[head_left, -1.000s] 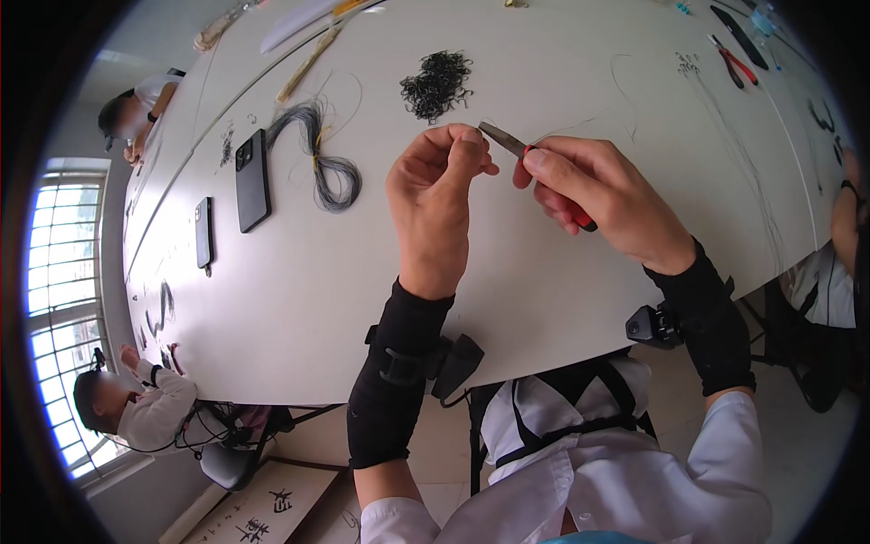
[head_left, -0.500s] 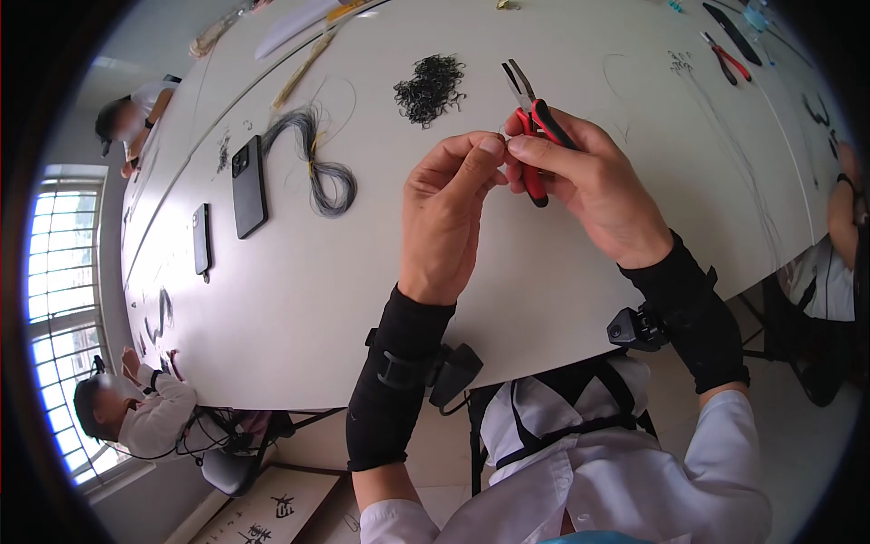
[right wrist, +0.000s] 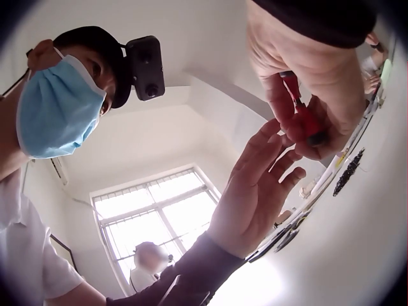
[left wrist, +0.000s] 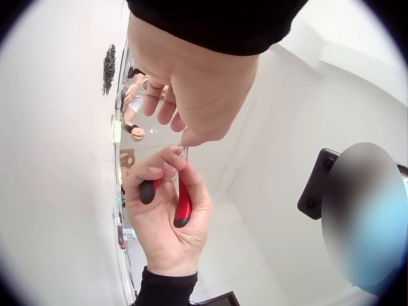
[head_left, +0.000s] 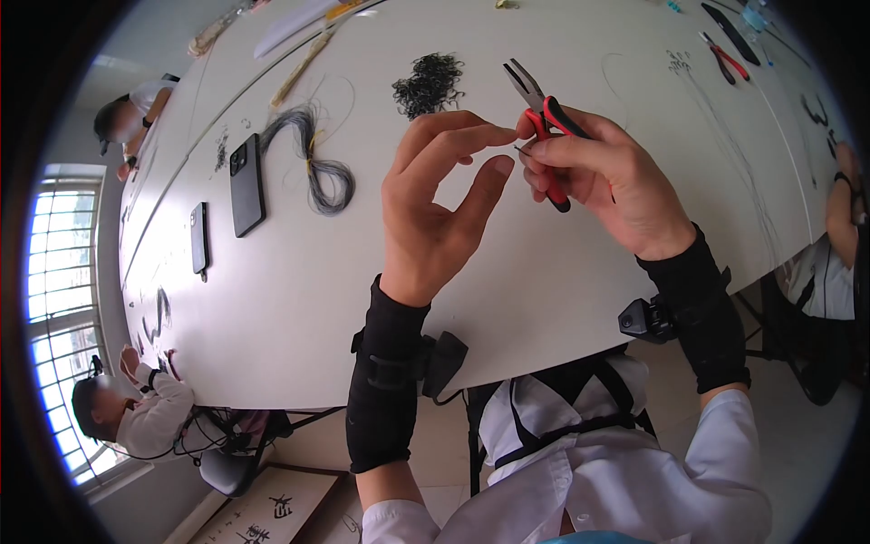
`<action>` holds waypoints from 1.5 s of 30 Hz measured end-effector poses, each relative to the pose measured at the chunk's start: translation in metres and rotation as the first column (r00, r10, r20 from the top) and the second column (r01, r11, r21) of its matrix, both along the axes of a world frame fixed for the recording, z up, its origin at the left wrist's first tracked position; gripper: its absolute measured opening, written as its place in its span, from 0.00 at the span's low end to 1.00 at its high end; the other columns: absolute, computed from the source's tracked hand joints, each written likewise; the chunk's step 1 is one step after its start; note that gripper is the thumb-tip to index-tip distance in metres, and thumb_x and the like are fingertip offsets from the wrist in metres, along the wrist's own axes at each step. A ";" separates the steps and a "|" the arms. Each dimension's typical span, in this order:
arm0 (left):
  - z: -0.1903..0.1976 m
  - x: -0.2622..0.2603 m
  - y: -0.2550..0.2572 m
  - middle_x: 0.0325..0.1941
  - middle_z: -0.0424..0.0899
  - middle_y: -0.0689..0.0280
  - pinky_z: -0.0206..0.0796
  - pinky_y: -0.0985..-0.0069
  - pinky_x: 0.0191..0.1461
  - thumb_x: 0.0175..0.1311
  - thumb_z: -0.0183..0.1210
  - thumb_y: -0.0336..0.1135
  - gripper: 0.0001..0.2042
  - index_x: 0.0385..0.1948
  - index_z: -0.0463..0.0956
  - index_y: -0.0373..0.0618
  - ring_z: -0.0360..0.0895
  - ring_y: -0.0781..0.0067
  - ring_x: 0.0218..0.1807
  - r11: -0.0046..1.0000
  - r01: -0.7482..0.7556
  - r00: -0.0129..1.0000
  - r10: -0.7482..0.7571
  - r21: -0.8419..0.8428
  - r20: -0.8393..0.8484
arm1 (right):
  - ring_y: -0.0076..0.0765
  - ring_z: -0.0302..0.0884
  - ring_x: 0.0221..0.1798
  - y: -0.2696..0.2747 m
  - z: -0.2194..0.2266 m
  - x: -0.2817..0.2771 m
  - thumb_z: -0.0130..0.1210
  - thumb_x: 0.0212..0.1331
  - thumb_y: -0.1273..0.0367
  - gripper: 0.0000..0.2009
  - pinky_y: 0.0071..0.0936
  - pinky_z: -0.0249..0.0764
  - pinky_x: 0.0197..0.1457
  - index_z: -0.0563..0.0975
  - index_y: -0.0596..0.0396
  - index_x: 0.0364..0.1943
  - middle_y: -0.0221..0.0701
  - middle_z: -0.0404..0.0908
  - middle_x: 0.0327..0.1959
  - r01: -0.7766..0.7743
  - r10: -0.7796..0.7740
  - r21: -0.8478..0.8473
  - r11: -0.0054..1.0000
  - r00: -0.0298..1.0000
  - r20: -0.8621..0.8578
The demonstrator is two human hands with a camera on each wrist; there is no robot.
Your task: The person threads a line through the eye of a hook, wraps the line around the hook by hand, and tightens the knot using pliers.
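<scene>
Right hand [head_left: 609,177] gripping red-handled pliers [head_left: 541,111] and apparently a tiny dark wire [head_left: 523,150], left hand [head_left: 433,201] nearby, fingers parted, dark heap [head_left: 428,86] on counter [head_left: 304,299].

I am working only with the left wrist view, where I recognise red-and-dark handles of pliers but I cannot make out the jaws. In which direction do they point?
Observer: In the head view, the pliers, held in the right hand, point their jaws away from the person.
Operator: Thank you. I also notice a dark pile on the table. What is lying next to it, on the person's left side?
Observer: The head view shows a tied bundle of thin dark strands there, apart from the pile.
</scene>
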State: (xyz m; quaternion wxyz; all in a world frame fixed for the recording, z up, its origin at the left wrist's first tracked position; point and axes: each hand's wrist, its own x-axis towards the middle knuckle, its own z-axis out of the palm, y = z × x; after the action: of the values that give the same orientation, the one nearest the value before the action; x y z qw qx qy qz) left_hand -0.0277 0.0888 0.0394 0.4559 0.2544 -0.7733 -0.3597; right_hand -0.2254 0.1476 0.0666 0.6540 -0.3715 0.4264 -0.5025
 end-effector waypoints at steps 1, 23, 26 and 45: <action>0.001 0.000 0.001 0.50 0.82 0.63 0.71 0.73 0.54 0.62 0.67 0.21 0.10 0.44 0.83 0.40 0.79 0.72 0.51 1.000 -0.007 1.000 0.008 -0.026 0.029 | 0.26 0.75 0.36 0.000 0.000 -0.001 0.57 0.63 0.67 0.14 0.25 0.71 0.45 0.77 0.61 0.50 0.29 0.77 0.33 -0.004 0.004 0.003 1.000 1.000 -0.007; -0.007 -0.004 0.003 0.38 0.80 0.66 0.73 0.76 0.51 0.60 0.64 0.18 0.05 0.35 0.78 0.36 0.78 0.77 0.40 0.979 -0.204 0.979 0.204 -0.022 0.001 | 0.18 0.59 0.25 0.030 -0.015 0.018 0.51 0.73 0.58 0.18 0.23 0.59 0.29 0.77 0.62 0.37 0.23 0.67 0.20 0.043 -0.162 -0.232 0.972 0.836 -0.524; -0.009 -0.007 0.001 0.34 0.83 0.65 0.73 0.76 0.45 0.55 0.66 0.21 0.06 0.32 0.79 0.38 0.79 0.73 0.36 0.971 -0.237 0.971 0.235 -0.029 -0.052 | 0.18 0.58 0.24 0.031 -0.015 0.019 0.52 0.73 0.58 0.19 0.24 0.57 0.28 0.77 0.63 0.36 0.23 0.65 0.19 0.048 -0.174 -0.239 0.970 0.823 -0.541; -0.006 -0.005 0.005 0.37 0.80 0.66 0.71 0.77 0.54 0.60 0.64 0.19 0.05 0.35 0.78 0.35 0.77 0.78 0.41 0.977 -0.210 0.978 0.210 0.041 0.004 | 0.20 0.59 0.22 0.032 -0.008 0.023 0.53 0.72 0.59 0.18 0.25 0.59 0.27 0.78 0.64 0.36 0.25 0.66 0.18 0.062 -0.195 -0.241 0.969 0.790 -0.582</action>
State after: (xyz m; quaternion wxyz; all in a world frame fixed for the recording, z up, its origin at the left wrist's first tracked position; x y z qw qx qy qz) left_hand -0.0328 0.0934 0.0334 0.4862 0.3442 -0.7343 -0.3255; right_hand -0.2024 0.1801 0.0582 0.4063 -0.5479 0.5808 -0.4441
